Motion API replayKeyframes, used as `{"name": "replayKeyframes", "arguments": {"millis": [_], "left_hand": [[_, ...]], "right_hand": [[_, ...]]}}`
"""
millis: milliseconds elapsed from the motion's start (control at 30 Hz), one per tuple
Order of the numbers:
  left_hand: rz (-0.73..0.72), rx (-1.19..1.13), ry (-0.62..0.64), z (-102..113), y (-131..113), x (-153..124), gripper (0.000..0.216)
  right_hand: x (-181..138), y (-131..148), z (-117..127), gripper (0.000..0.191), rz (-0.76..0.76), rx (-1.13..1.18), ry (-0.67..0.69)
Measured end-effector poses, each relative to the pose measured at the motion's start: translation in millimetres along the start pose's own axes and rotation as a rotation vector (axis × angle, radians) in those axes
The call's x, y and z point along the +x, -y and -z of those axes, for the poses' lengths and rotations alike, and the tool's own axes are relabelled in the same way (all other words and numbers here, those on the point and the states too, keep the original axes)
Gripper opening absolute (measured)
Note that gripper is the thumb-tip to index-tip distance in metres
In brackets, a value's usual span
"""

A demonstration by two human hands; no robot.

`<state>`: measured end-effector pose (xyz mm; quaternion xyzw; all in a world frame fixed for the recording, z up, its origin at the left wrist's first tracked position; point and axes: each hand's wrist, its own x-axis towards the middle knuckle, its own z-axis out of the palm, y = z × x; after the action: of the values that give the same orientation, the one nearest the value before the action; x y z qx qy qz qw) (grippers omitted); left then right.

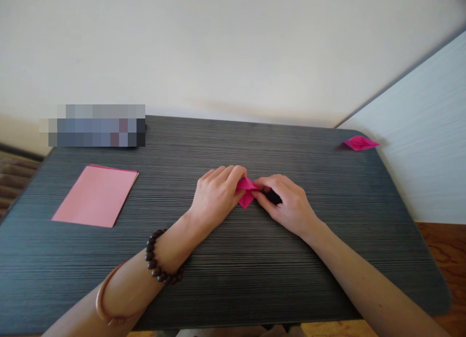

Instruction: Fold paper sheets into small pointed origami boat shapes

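A small folded piece of bright pink paper is held between both hands over the middle of the dark table. My left hand grips its left side, fingers curled and partly covering it. On the other side, my right hand pinches the paper's right edge between thumb and forefinger. One pointed corner of the paper faces toward me. A beaded bracelet and a copper-coloured bangle circle my left wrist and forearm.
A stack of square pink paper sheets lies to the left on the table. At the far right corner sits a folded pink paper shape with pointed ends. A blurred-out object stands at the back left, near the wall.
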<state>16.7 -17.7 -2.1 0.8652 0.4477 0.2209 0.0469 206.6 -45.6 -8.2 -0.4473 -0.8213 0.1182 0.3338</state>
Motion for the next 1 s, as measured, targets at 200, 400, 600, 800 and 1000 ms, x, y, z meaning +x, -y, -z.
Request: {"name": "replayKeyframes", "arguments": {"millis": [200, 400, 600, 800, 1000], "left_hand": [[-0.083, -0.075, 0.003, 3, 6, -2, 0.011], [-0.32, -0.214, 0.065, 13, 33, -7, 0.027], [-0.403, -0.171, 0.081, 17, 41, -10, 0.031], [-0.301, -0.118, 0.062, 14, 32, -14, 0.031], [-0.374, -0.059, 0.071, 20, 37, -15, 0.028]], "right_hand": [[-3, -4, 3, 0.02, 0.092, -0.022, -0.023], [-7, -7, 3, 0.022, 0.164, -0.114, 0.003], [-7, -7, 2, 0.023, 0.175, -0.129, 0.02], [-7, -6, 4, 0.023, 0.152, -0.146, 0.048], [-7, -5, 4, 0.024, 0.163, -0.175, 0.066]]}}
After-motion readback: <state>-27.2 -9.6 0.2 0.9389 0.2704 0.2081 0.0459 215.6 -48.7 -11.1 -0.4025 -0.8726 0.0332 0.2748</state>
